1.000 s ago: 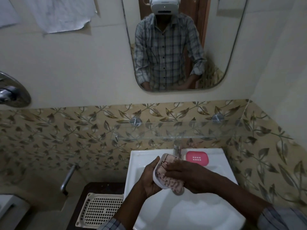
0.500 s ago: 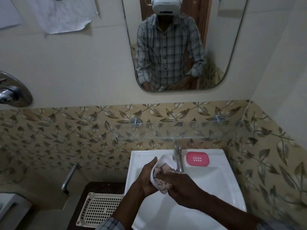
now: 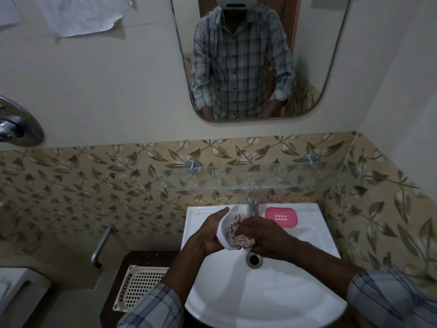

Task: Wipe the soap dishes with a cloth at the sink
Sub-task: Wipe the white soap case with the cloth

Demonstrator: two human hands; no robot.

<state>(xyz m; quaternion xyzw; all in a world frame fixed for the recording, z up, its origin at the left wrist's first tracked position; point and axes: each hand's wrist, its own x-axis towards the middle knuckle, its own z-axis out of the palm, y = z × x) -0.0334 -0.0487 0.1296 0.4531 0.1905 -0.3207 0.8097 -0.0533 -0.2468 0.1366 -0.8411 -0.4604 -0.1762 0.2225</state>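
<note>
left hand (image 3: 210, 235): closed around the outer edge of the white soap dish (image 3: 224, 229), holding it tilted over the sink (image 3: 272, 294), hollow side turned toward the right hand.
right hand (image 3: 262, 234): closed on the cloth (image 3: 236, 236), a bunched pink patterned wad pressed into the hollow of the white soap dish.
change: half a second ago the cloth sat lower against the dish and the right hand covered most of it; the dish now stands more open to view, and the cloth is packed deeper inside it. a second ago the cloth lay over the outside of the dish.
meaning: judged from this, the wipe has passed from the outer face to the inner hollow; the first dish appears mid-wipe, not finished.
pink soap dish (image 3: 280, 217): resting flat on the rear ledge of the sink, just right of the tap (image 3: 252, 205), untouched by either hand; it remains to be wiped.
drain (image 3: 254, 259): just below the hands, uncovered.
white basket (image 3: 139, 288): on the dark counter (image 3: 144, 258) left of the sink, not in use.
water: no flow visible from the tap.
</note>
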